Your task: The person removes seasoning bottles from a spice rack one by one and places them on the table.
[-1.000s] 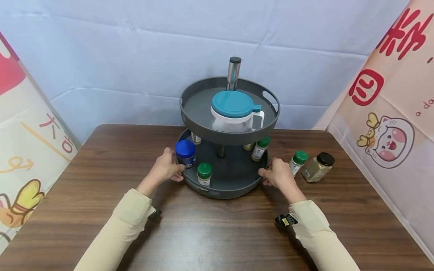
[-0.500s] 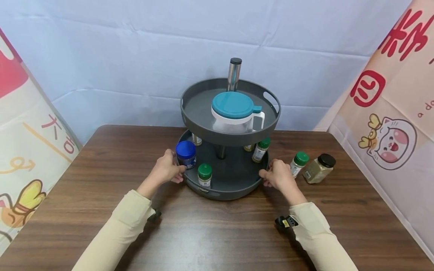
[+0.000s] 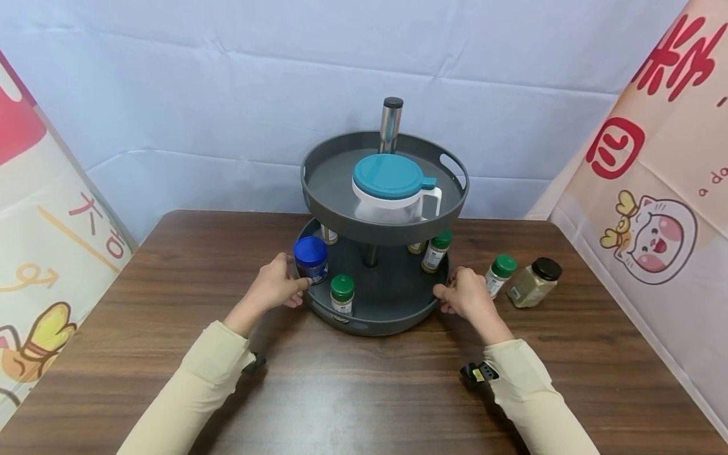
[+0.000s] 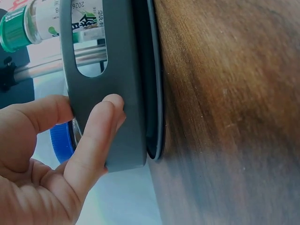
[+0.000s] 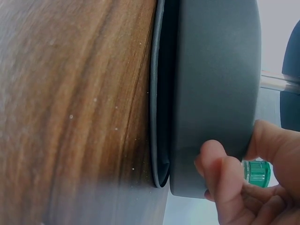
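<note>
A grey two-tier round rack stands at the back of the table. At the left of its lower tray [image 3: 392,287], my left hand [image 3: 275,284] pinches the rim, thumb inside and fingers outside, beside a blue-lidded jar [image 3: 311,256]. Across from it, my right hand [image 3: 469,294] pinches the same rim on the right, thumb over the edge, as the right wrist view also shows. A green-lidded spice bottle [image 3: 342,294] stands at the tray's front, another spice bottle [image 3: 435,253] at its right. The upper tray [image 3: 332,170] bears a white jug [image 3: 392,189] with a teal lid.
On the table right of the rack are a green-lidded bottle [image 3: 499,275] and a black-lidded square jar [image 3: 534,283], near my right hand. A metal pole [image 3: 390,126] rises through the rack. Two more bottles are partly hidden under the upper tray. A pale cloth hangs behind.
My left wrist and forearm have shifted slightly to the left and down. Both hands stay on the lower tray's rim, and the rack looks almost unmoved.
</note>
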`<act>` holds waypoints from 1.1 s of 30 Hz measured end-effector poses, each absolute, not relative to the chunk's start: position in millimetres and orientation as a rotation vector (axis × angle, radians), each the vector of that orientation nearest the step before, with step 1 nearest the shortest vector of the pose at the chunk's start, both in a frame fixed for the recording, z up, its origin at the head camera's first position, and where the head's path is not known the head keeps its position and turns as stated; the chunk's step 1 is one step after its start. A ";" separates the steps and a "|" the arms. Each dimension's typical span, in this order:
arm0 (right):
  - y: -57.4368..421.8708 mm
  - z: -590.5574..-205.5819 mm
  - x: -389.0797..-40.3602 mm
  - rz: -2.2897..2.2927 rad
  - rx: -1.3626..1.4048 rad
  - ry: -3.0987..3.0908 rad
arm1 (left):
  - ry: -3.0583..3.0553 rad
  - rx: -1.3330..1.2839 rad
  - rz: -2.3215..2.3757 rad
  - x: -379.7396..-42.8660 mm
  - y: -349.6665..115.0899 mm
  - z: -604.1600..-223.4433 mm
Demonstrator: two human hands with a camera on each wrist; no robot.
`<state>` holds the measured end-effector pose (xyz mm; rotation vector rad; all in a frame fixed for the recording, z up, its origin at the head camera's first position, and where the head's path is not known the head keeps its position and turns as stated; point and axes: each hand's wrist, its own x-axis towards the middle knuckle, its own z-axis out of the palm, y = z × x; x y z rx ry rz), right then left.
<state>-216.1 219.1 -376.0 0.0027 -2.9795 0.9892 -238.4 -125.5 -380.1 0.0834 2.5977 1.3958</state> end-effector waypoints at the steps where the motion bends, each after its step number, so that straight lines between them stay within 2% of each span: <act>1: 219.2 -375.8 -216.0 0.989 0.003 -2.981 | 2.605 0.085 1.386 -238.0 -125.4 -379.6; 6: 219.4 -375.6 -216.0 0.980 -0.016 -2.991 | 2.744 0.111 1.167 -234.3 -126.3 -374.0; 16: 218.6 -377.7 -216.6 0.963 -0.014 -2.991 | 2.852 0.352 0.727 -223.3 -133.2 -354.4; 23: 218.4 -377.3 -217.1 0.979 -0.013 -2.984 | 2.869 0.378 0.599 -217.1 -135.8 -348.1; 33: 219.2 -378.4 -215.5 1.003 -0.019 -2.976 | 2.951 0.598 0.608 -205.2 -128.6 -339.9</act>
